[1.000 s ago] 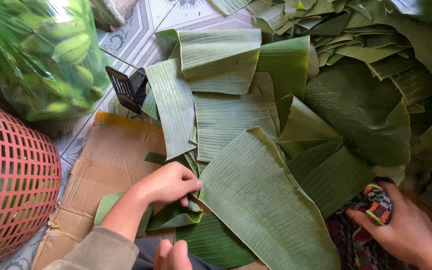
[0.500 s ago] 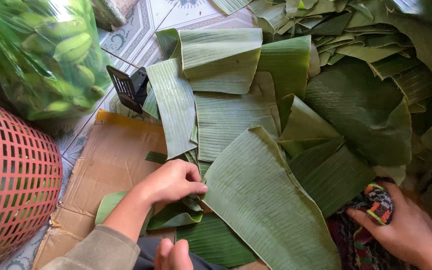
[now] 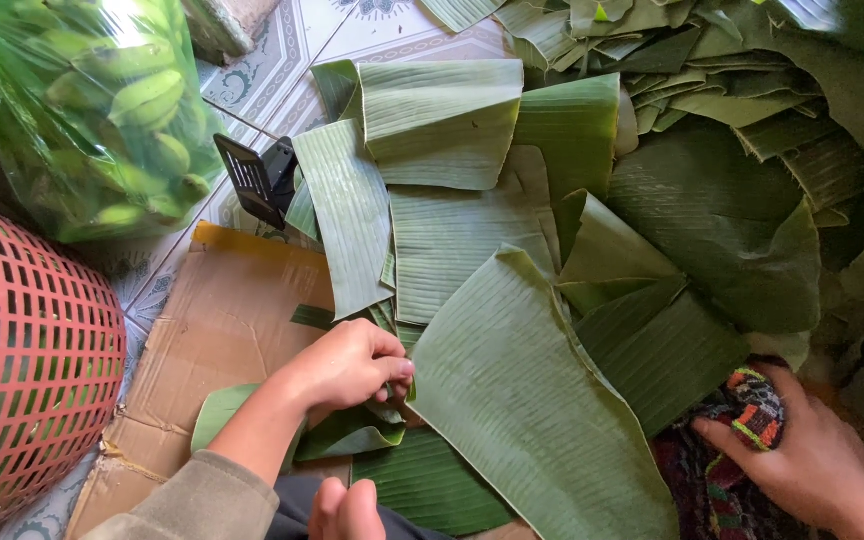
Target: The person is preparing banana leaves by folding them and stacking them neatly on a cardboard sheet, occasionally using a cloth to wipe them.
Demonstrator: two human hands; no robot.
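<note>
At your left you see a red plastic basket [image 3: 22, 380], a clear bag of green bananas [image 3: 102, 110], flat cardboard [image 3: 222, 320] on the tiled floor [image 3: 282, 60], and a black comb-like object [image 3: 252, 180].

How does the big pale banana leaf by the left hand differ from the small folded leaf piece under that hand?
The large pale green ribbed banana leaf lies spread open and nearly flat; the small folded dark green leaf piece is creased over on itself. The large one is paler and matte, the small one darker and glossier. The left hand rests over the small piece and touches the large leaf's edge. Both are banana leaf, lying on the pile.
</note>
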